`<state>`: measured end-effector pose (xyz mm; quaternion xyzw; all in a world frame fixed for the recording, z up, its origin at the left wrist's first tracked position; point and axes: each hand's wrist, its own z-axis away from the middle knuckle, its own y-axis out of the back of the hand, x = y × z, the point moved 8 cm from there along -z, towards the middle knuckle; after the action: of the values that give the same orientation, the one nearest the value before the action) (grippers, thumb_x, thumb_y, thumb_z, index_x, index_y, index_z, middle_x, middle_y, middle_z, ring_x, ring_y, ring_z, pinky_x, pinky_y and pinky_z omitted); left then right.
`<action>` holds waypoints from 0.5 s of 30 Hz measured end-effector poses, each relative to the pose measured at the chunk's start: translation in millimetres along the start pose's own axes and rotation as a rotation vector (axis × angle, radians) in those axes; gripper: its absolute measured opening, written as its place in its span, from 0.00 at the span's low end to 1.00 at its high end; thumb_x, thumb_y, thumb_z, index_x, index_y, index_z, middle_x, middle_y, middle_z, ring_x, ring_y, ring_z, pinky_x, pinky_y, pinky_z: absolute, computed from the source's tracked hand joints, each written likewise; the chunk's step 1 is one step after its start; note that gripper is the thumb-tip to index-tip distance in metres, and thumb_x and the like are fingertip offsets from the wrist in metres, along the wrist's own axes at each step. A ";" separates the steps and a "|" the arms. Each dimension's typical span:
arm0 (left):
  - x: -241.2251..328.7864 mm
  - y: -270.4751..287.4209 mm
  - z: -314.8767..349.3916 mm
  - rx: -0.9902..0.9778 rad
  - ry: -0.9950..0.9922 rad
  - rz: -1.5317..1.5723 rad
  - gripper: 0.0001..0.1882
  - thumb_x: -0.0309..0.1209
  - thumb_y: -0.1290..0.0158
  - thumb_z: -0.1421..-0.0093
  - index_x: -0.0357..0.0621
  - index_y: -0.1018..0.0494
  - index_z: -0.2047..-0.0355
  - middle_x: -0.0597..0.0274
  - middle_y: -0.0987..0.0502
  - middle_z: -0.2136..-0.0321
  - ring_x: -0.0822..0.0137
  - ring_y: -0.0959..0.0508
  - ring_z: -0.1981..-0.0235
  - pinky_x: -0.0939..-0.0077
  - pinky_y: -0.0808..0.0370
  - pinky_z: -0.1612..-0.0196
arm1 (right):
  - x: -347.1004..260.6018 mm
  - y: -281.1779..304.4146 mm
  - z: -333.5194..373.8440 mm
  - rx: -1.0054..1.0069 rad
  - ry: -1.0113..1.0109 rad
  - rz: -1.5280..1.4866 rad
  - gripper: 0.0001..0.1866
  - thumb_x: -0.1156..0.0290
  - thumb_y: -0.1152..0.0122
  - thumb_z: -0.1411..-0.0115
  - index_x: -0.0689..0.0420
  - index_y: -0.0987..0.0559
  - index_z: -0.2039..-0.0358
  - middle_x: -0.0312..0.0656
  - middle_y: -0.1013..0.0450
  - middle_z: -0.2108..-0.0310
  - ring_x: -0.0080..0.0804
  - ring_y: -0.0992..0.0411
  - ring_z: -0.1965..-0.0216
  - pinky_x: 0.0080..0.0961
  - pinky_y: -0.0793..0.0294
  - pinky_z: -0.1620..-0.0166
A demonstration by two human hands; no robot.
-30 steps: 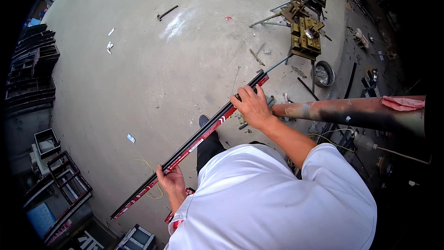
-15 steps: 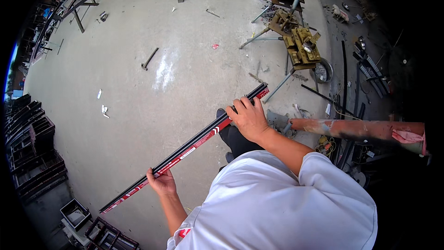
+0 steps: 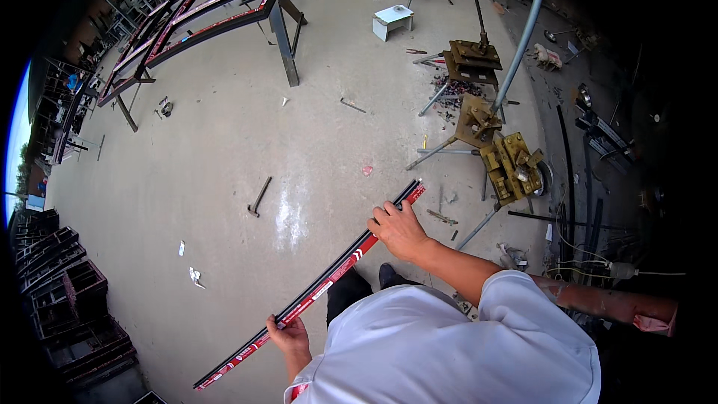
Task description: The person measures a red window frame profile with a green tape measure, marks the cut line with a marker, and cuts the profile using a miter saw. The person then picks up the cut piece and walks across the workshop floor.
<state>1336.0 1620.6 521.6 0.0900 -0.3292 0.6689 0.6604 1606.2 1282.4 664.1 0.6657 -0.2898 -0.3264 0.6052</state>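
Observation:
A long dark metal profile [image 3: 321, 289], its side covered in red and white film, slants across in front of me from lower left to upper right. My right hand [image 3: 400, 230] is closed over it near the far right end. Lower down, my left hand [image 3: 289, 335] grips the same bar, thumb on top and fingers beneath it. Both ends of the bar stick out past my hands, above the concrete floor. The undersides of the fingers are hidden.
Yellow-brown bench machines [image 3: 512, 170] on splayed legs stand at the right, near a red-brown pipe [image 3: 606, 299]. A hammer [image 3: 259, 197] lies on the floor [image 3: 187, 150]. Far left is a steel rack [image 3: 284, 49] holding red-filmed frames; dark frames [image 3: 86, 322] are stacked at the left edge.
The view has tilted up and forward, bringing the rack and white stool further into sight. The bar stays in both hands and now sits lower and steeper in the picture.

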 end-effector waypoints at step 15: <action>-15.8 -639.1 -147.4 -0.599 -0.076 -0.822 0.09 0.38 0.40 0.33 0.49 0.25 0.64 0.68 0.23 0.71 0.73 0.20 0.70 0.73 0.18 0.64 | 232.4 -73.1 -163.1 0.040 -0.806 -0.258 0.21 0.60 0.25 0.48 0.45 0.14 0.52 0.42 0.27 0.51 0.46 0.29 0.45 0.50 0.29 0.48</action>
<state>1986.6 1633.2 605.3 0.0430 -0.4676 0.2264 0.8534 1877.5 1208.8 580.7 0.5272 -0.4239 -0.6280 0.3846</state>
